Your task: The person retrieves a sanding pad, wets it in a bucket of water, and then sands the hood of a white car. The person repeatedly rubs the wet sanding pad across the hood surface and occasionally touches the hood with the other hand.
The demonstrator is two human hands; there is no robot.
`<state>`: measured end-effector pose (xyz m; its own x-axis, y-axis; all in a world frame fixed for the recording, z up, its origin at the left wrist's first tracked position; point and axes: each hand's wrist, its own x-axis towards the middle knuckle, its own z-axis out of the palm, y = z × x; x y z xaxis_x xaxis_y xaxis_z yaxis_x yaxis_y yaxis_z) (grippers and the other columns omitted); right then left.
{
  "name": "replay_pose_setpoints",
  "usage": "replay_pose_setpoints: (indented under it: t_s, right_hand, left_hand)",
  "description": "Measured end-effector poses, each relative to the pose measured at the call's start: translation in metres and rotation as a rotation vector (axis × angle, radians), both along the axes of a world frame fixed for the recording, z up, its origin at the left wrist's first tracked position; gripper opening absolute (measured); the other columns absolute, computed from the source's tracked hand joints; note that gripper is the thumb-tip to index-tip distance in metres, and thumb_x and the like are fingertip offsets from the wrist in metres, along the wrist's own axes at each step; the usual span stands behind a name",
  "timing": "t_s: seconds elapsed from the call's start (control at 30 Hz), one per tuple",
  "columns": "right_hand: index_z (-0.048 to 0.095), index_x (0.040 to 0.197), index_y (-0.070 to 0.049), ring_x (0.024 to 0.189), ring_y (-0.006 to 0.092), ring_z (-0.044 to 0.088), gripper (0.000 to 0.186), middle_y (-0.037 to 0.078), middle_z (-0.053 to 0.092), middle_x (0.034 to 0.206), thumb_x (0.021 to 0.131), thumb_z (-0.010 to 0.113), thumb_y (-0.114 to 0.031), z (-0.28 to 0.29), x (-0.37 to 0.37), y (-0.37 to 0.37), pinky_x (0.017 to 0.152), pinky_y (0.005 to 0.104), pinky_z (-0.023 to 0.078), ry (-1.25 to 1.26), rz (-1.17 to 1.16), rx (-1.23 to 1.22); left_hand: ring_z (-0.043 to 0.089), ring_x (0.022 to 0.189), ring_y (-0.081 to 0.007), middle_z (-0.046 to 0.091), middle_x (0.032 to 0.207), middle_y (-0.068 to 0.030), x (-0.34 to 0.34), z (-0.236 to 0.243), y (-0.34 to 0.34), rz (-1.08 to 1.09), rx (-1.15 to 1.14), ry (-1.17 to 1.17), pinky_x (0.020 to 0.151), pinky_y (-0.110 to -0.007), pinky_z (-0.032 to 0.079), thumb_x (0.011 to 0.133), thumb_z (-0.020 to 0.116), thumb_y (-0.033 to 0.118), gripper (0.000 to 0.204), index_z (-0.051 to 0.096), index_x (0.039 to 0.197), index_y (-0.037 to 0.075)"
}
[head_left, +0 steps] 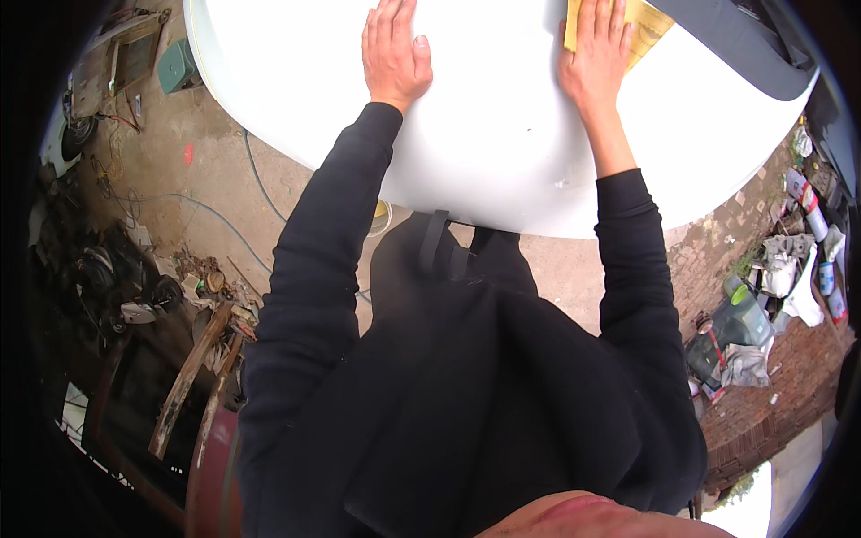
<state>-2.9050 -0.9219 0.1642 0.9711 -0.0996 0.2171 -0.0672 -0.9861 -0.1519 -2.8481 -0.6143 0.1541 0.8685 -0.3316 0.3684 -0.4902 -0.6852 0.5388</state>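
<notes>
A large white curved panel (484,134) fills the top of the head view, with a dark grey section (753,45) at its upper right. My left hand (395,58) lies open and flat on the panel, fingers stretched out, holding nothing. My right hand (596,58) is closed on a yellow sheet (650,31), like sandpaper, pressing it against the panel with its fingers close together. The sheet sticks out to the right of the fingers; the part under them is hidden. My dark-sleeved forearms reach up from below, either side of my body.
A hose (251,170) runs over the concrete floor at left, near a green container (177,63) and a heap of wood scraps (206,332) and dark machinery. At right, a grey tub (744,318), white pieces and assorted debris lie along the brick paving (789,394).
</notes>
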Motion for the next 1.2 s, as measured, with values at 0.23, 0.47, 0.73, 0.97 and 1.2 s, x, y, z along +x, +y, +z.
replay_pose_setpoints:
  t_s: [0.23,0.47,0.73,0.97,1.2]
  right_hand:
    - [0.041,0.166,0.002,0.166,0.0476,0.022,0.071,0.023,0.032,0.177,0.109,0.048,-0.039,-0.032,-0.275,0.063,0.133,0.0642,0.012,0.173,0.005,0.123]
    - [0.021,0.171,0.006,0.167,0.0509,0.009,0.079,0.031,0.015,0.179,0.106,0.056,-0.020,-0.031,-0.174,0.006,0.133,0.0650,0.007,0.111,-0.288,0.106]
    - [0.036,0.167,0.004,0.160,0.0389,0.032,0.065,0.023,0.036,0.172,0.115,0.052,-0.031,0.014,-0.116,-0.046,0.131,0.0535,0.023,-0.092,-0.445,0.684]
    - [0.041,0.164,0.001,0.150,0.0321,0.049,0.061,0.016,0.051,0.164,0.121,0.034,-0.042,0.135,-0.232,-0.054,0.126,0.0463,0.038,-0.307,-0.437,2.113]
    - [0.037,0.167,0.000,0.159,0.0347,0.041,0.067,0.018,0.049,0.167,0.120,0.027,-0.048,0.183,-0.282,-0.025,0.131,0.0508,0.036,-0.329,-0.359,1.918]
  left_hand:
    - [0.045,0.155,-0.0376,0.053,0.162,-0.0168,0.007,-0.007,-0.003,0.014,-0.054,-0.122,0.131,-0.055,0.029,0.095,0.050,0.023,0.058,0.059,0.150,0.005]
    - [0.045,0.155,-0.0374,0.053,0.162,-0.0169,0.005,-0.007,-0.002,0.009,-0.054,-0.127,0.131,-0.055,0.030,0.095,0.050,0.022,0.058,0.059,0.150,0.005]
    - [0.044,0.156,-0.0361,0.053,0.162,-0.0162,0.005,0.000,-0.003,0.005,-0.062,-0.127,0.131,-0.054,0.029,0.097,0.050,0.021,0.057,0.059,0.151,0.004]
    - [0.043,0.157,-0.0352,0.052,0.163,-0.0155,0.002,-0.015,0.000,0.020,-0.054,-0.114,0.132,-0.054,0.028,0.099,0.050,0.021,0.055,0.057,0.152,0.005]
    - [0.041,0.156,-0.0379,0.051,0.163,-0.0193,-0.011,0.036,-0.013,-0.100,-0.157,-0.112,0.131,-0.054,0.028,0.102,0.061,0.028,0.063,0.049,0.158,0.002]
